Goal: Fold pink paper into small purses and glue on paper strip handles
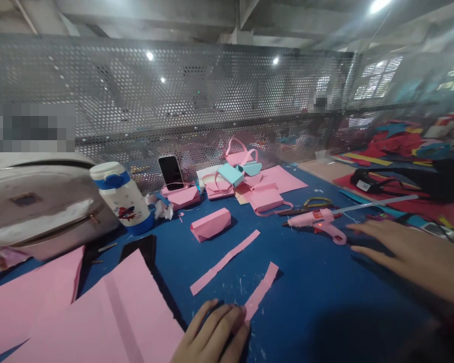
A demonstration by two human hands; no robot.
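Observation:
My left hand (214, 335) is at the bottom middle, fingers curled together over the lower end of a short pink paper strip (263, 287); the covered end is hidden. Beyond it a longer pink paper strip (225, 263) lies slanted on the blue table. My right hand (401, 252) reaches in from the right with fingers stretched and apart, holding nothing. Just left of its fingertips lies a pink hot glue gun (318, 221), a clear glue stick (382, 202) sticking out of its back. A folded pink paper box (211, 225) sits further back, apart from both hands.
Pink paper sheets (94, 312) cover the left front. A white and blue bottle (123, 199) stands beside a pale bag (49, 201). At the back are a phone (170, 172), small paper bags (265, 196) and yellow-handled scissors (317, 202). A perforated metal partition (212, 96) rises behind.

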